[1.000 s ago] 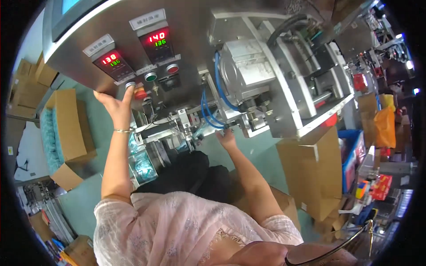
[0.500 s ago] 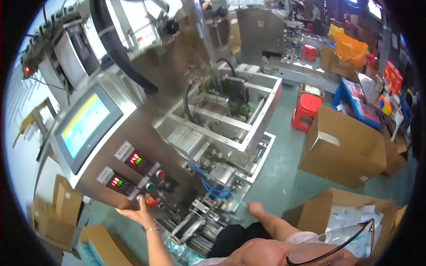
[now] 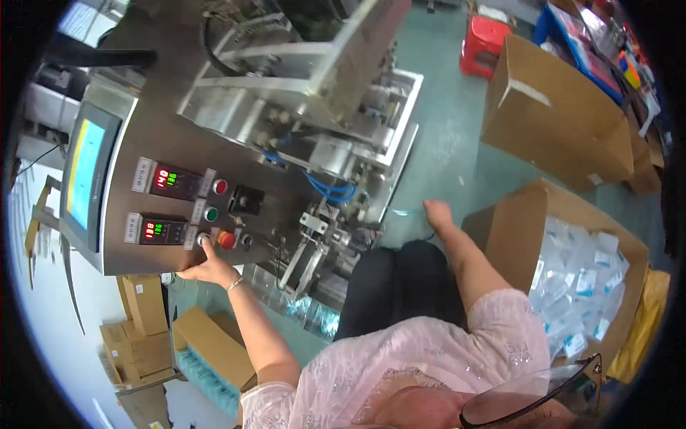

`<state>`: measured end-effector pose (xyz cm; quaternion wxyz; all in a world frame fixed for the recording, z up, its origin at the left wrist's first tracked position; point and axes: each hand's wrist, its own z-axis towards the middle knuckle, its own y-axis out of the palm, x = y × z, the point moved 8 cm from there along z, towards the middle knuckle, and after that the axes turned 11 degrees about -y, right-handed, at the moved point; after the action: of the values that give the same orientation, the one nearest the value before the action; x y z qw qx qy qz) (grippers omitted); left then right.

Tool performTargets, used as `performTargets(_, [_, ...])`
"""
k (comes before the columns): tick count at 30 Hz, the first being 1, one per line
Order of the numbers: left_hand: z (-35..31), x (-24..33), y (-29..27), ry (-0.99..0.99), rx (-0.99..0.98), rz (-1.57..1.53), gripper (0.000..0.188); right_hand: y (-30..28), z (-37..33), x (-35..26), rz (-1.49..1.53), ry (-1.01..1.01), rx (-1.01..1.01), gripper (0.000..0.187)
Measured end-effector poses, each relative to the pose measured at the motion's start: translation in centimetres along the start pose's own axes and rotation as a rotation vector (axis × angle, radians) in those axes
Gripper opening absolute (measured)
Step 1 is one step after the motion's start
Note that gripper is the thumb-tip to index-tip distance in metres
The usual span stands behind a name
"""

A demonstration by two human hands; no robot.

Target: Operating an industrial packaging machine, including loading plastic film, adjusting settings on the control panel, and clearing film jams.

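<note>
My left hand (image 3: pixel 209 269) is at the front panel (image 3: pixel 153 261) of a steel machine. Its index finger is stretched out onto a small silver push button (image 3: pixel 203 241), and its thumb points off to the left. Beside that button are a red-orange knob (image 3: pixel 226 239), a green button (image 3: pixel 211 214) and a red button (image 3: pixel 220 186). My right hand (image 3: pixel 438 213) is closed, low on the right of the machine. A thin, pale bluish see-through piece (image 3: pixel 405 212), perhaps film, sticks out by its fingers; its exact kind cannot be made out.
A touch screen (image 3: pixel 87 171) and two lit temperature displays (image 3: pixel 170 180) sit on the panel. An open carton (image 3: pixel 493 225) of clear packs stands at my right, a larger carton (image 3: pixel 550 114) and a red stool (image 3: pixel 483 46) behind. Another carton (image 3: pixel 218 343) lies lower left.
My view has tilted down and nearer the panel, so more of my lap and the carton of packs shows. The left index finger stays on the silver button; the right hand stays closed.
</note>
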<state>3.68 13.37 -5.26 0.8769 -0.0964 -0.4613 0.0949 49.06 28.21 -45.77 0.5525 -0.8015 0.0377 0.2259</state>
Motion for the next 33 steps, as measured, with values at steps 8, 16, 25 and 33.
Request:
performTargets(8, [0.5, -0.5, -0.3, -0.01, -0.104, -0.139, 0.088, 2.1, -2.1, 3.6, -0.648, 0.041, -0.214, 0.024])
performTargets(16, [0.9, -1.6, -0.3, -0.049, 0.01, 0.174, 0.096, -1.9, 6.8, -14.1, 0.38, -0.07, 0.061, 0.102])
performTargets(25, [-0.1, -1.6, -1.7, 0.02, 0.045, -0.063, 0.088, 1.3, 1.1, -15.0, 0.065, -0.274, -0.148, 0.025])
performTargets(33, [0.0, 0.1, -1.7, -0.013, 0.063, -0.125, 0.085, 3.1, 2.1, -14.2, 0.027, -0.49, -0.258, 0.022])
